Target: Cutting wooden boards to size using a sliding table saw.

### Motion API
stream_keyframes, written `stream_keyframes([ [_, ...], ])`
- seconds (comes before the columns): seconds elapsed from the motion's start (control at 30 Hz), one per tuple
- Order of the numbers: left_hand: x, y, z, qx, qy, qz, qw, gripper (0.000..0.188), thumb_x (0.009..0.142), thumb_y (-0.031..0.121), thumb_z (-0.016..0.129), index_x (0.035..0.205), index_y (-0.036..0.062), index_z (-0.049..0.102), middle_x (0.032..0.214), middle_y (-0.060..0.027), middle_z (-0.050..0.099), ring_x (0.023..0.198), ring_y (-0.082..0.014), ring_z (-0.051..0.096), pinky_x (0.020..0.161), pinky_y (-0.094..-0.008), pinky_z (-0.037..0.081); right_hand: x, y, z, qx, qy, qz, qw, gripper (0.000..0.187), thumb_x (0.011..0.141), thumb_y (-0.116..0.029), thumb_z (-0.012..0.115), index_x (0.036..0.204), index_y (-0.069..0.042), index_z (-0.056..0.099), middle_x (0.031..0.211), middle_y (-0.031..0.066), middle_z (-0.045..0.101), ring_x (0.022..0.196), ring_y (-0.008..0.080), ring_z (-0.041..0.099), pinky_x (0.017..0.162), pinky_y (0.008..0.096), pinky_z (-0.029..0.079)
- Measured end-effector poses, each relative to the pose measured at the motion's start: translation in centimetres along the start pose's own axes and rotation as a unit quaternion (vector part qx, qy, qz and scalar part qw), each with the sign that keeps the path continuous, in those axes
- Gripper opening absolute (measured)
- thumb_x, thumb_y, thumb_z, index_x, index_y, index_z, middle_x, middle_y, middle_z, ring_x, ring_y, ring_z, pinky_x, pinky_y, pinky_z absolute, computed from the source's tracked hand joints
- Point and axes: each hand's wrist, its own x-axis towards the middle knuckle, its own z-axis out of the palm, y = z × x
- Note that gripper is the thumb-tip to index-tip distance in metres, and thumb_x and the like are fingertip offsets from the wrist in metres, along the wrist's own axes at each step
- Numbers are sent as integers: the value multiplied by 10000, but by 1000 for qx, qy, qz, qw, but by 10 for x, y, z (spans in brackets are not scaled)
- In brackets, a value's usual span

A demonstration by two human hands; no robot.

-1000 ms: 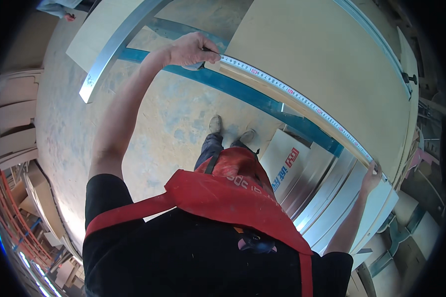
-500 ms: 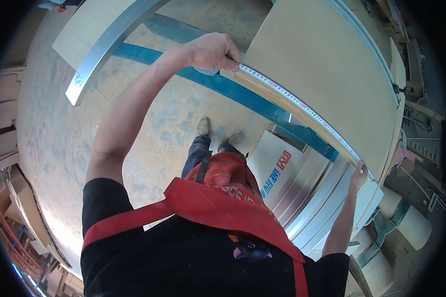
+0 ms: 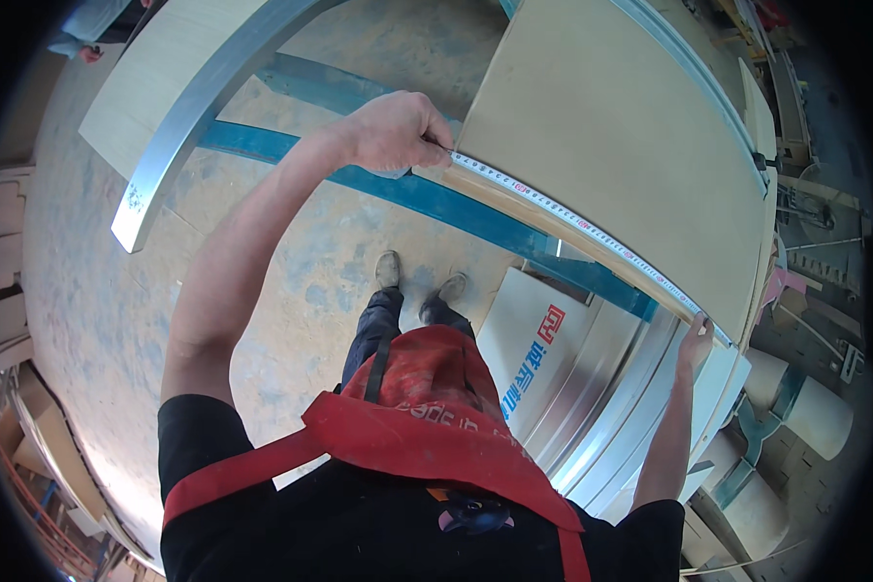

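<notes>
A white tape measure blade [image 3: 577,221] runs straight along the near edge of a large beige board [image 3: 611,126]. My left hand [image 3: 393,133] is closed on the tape measure at the board's left corner, the fingers bent down around it. A pale rounded thing shows just under this hand; I cannot make out what it is. At the far right end of the edge, my right hand [image 3: 695,344] pinches the blade against the board's corner, thumb on top. Its other fingers are mostly hidden.
Blue steel beams [image 3: 436,206] run below the board. A silver-edged curved panel [image 3: 160,160] stands at upper left. Machine housing with a white panel [image 3: 529,335] lies right of my feet. Pale cylinders [image 3: 813,415] stand at right; stacked boards line the left. Another person's hand [image 3: 90,54] shows at top left.
The whole view has shifted a little, so the board's left corner and my left hand appear lower and further left. Both hands stay on the stretched tape measure.
</notes>
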Motion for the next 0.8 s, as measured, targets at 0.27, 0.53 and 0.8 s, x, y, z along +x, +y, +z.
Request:
stream_keyframes([
  [0.27, 14, -3, 11, -39, 6, -21, 999, 134, 880, 131, 723, 929, 10, 752, 698, -108, 649, 615, -210, 559, 651, -352, 484, 13, 10, 21, -3, 18, -29, 999, 631, 1031, -453, 543, 1292, 118, 605, 1174, 321, 686, 1124, 449, 659, 961, 444, 504],
  [0.53, 37, -8, 23, -28, -6, -28, 999, 133, 928, 131, 715, 946, 8, 764, 696, -87, 642, 612, -170, 558, 620, -330, 475, 25, 17, 32, 8, 8, -18, 1000, 630, 1036, -447, 534, 1294, 123, 602, 1188, 329, 677, 1154, 445, 647, 980, 439, 489],
  [0.8, 66, 3, 30, -31, 2, -25, 999, 141, 941, 135, 715, 967, 10, 776, 711, -76, 657, 614, -158, 566, 602, -314, 479, 43, 37, 36, 2, 12, -24, 1000, 625, 1044, -443, 524, 1292, 125, 603, 1204, 335, 667, 1172, 451, 635, 994, 435, 484],
])
